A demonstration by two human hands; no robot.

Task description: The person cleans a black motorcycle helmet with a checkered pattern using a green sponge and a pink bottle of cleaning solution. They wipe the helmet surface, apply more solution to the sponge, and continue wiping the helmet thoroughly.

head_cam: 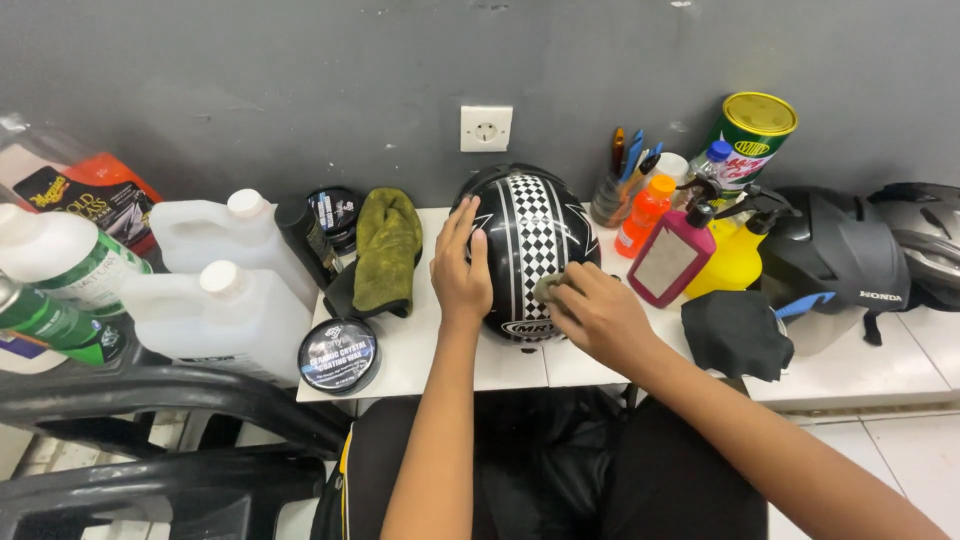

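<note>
A black helmet [530, 235] with a white checkered stripe sits on the white table [420, 350] in front of me. My left hand [460, 270] lies flat against the helmet's left side, fingers apart. My right hand [595, 310] presses a small greyish pad [547, 287] onto the helmet's lower right front. A round black tin [338, 354] stands at the table's front left. An olive-green cloth [386, 248] lies to the left of the helmet.
Two white jugs [225, 300] stand at left, beside green bottles [50, 290]. Right of the helmet: a pink spray bottle [672, 255], a yellow one [735, 255], an orange bottle [645, 215], a green can [752, 130], a black cloth [738, 333], two dark helmets [840, 255]. A black chair [170, 440] is below left.
</note>
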